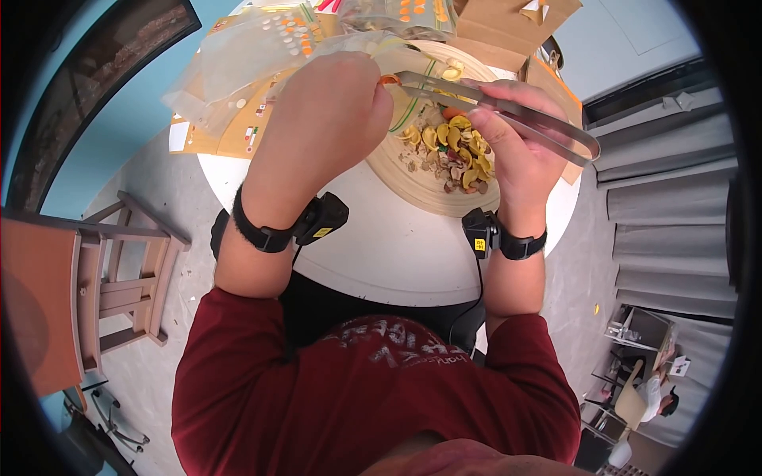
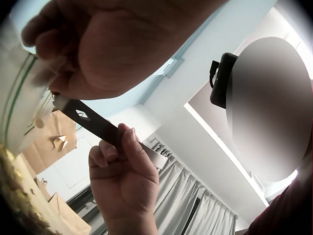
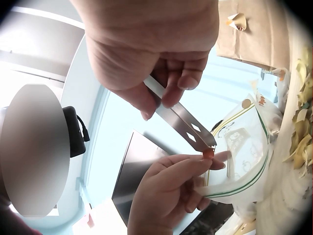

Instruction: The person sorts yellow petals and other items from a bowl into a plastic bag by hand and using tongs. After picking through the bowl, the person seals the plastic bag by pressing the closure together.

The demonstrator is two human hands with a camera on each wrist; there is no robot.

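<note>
The relation that matters most is at the tips of the metal tweezers point(image 3: 173, 122), where a small orange piece point(image 3: 209, 153) lies, directly at the thumb tip of the left hand point(image 1: 329, 111). The right hand point(image 1: 520, 143) holds the tweezers between thumb and curled fingers. In the head view their long axis runs obliquely: the bent end is on the right, and the tips point leftward and somewhat away from the body. The two tips stand narrow, but I cannot tell whether they or the left fingers carry the weight of the piece. The left hand is the nearer one to it, since the right hand grips well behind the tips. The left fingers are curled and appear to hold the edge of the clear zip-seal bag point(image 3: 244, 166). In the right wrist view, the bag lies just beside the piece. Below is the round tray point(image 1: 401, 184) with curled yellow pieces point(image 1: 468, 151).
</note>
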